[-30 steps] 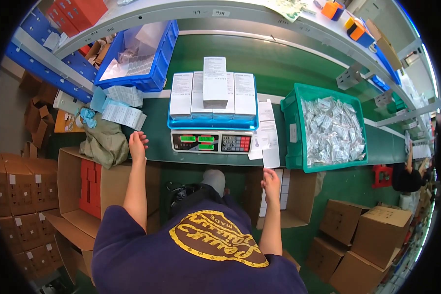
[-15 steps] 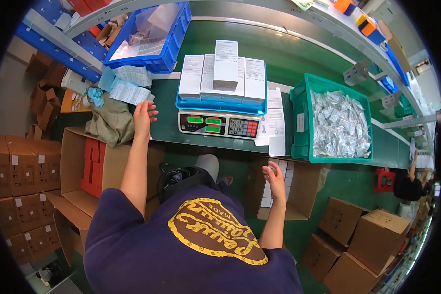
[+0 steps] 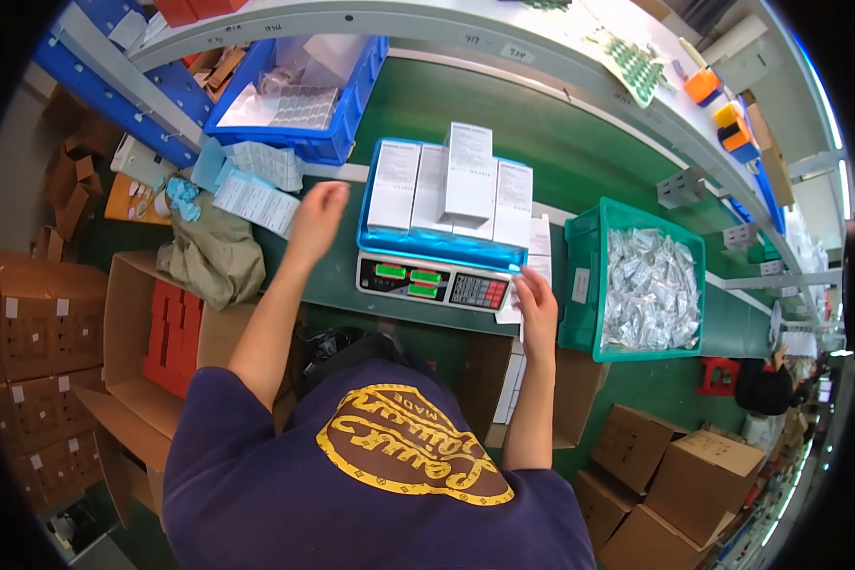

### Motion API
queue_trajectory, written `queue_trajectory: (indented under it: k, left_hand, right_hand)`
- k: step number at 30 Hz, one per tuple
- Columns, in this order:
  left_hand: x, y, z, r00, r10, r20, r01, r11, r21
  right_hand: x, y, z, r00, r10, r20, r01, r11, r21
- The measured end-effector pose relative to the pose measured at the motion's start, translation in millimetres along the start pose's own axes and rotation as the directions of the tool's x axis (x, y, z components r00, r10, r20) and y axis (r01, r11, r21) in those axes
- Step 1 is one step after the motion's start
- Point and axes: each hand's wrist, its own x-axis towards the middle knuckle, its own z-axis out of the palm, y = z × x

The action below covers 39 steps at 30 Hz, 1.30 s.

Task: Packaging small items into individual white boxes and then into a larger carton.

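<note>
White printed boxes (image 3: 394, 185) stand in a row in a blue tray (image 3: 418, 245) on a digital scale (image 3: 429, 283). One more white box (image 3: 467, 171) rests on top of the row. My left hand (image 3: 319, 220), slightly blurred, is in the air just left of the tray, fingers loosely bent and nothing in them. At the tray's front right corner is my right hand (image 3: 537, 306), its fingers apart and empty. Whether its fingertips touch the tray I cannot tell. Green figures glow on the scale's display.
A green bin (image 3: 584, 313) full of small clear packets stands right of the scale. Papers (image 3: 256, 204) and a cloth (image 3: 214, 256) lie at left, with a blue crate (image 3: 328, 142) behind. Open cartons (image 3: 128, 332) flank me below the bench; a shelf (image 3: 427, 36) crosses overhead.
Both hands have moved up toward the tray, the left nearing its left side and the right rising from beside the carton to its front right corner. The view has shifted and turned slightly.
</note>
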Motion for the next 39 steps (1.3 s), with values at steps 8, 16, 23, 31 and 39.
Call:
queue_trajectory:
  k: [8,16,23,31,39]
  left_hand:
    - [62.8,75.5,102.0,0.855,0.133,0.501,-0.324,0.891,0.317]
    - [19.1,58.8,3.2,0.953,0.026,0.302,0.193,0.715,-0.672]
    - [25.8,-30.6,-30.3,0.956,-0.113,0.27,0.217,0.894,-0.391]
    - [43.1,-37.6,-3.6,0.885,-0.246,0.395,0.358,0.902,-0.24]
    - [112.4,-45.3,-14.9,0.708,-0.263,0.655,0.234,0.963,0.133]
  right_hand:
    - [109.8,-35.7,109.0,0.979,-0.125,0.159,0.139,0.987,-0.08]
    - [43.2,-91.3,157.1,0.915,-0.371,0.157,0.398,0.894,-0.204]
    - [119.2,-13.8,48.4,0.936,-0.312,-0.161,0.097,0.671,-0.736]
    - [133.3,3.4,31.0,0.987,-0.16,-0.005,0.124,0.78,-0.613]
    - [172.3,-28.8,16.9,0.989,0.125,0.078,-0.025,0.669,-0.743]
